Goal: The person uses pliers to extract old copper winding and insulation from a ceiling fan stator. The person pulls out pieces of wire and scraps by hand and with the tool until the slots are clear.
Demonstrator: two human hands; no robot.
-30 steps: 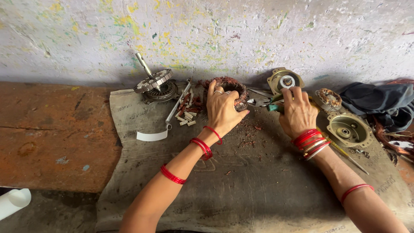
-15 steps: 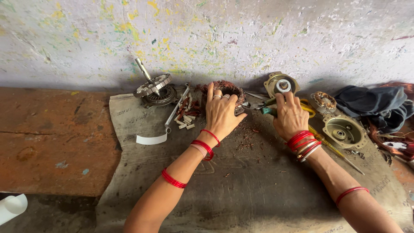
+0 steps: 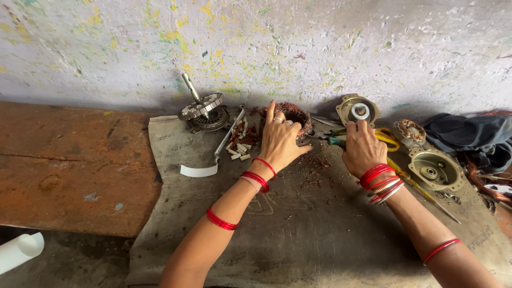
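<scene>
You are looking down at a paint-speckled wall (image 3: 256, 48) with a low surface along its foot, where a rust-brown slab (image 3: 69, 165) fills the left side and a grey sack cloth (image 3: 298, 229) spreads across the middle and right. Both of your forearms reach forward over the cloth, each wearing red bangles at the wrist. At the far right a dark bundle of cloth (image 3: 469, 136) lies against the wall, and just in front of it sits a round metal motor cover (image 3: 434, 169). Your left hand (image 3: 280, 141) rests palm down on a ring of copper motor winding (image 3: 290, 114) close to the wall, near the middle of the cloth; the fingers are spread and curled over its front edge, with one finger pointing straight up at the wall. Your right hand (image 3: 364, 149) is closed around a green-handled tool (image 3: 335, 141) that lies between the two hands, just right of the winding; its working end is hidden. Behind that hand stands another round motor part with a white centre (image 3: 358, 110), and yellow-handled scissors (image 3: 386, 140) lie beside your knuckles. To the left of the winding lie a toothed motor core on a shaft (image 3: 201, 106), a slim metal rod (image 3: 228, 133), a scatter of small pale slips (image 3: 240, 149) and a curved white strip (image 3: 198, 170). A white roll (image 3: 21, 250) shows at the lower left corner.
</scene>
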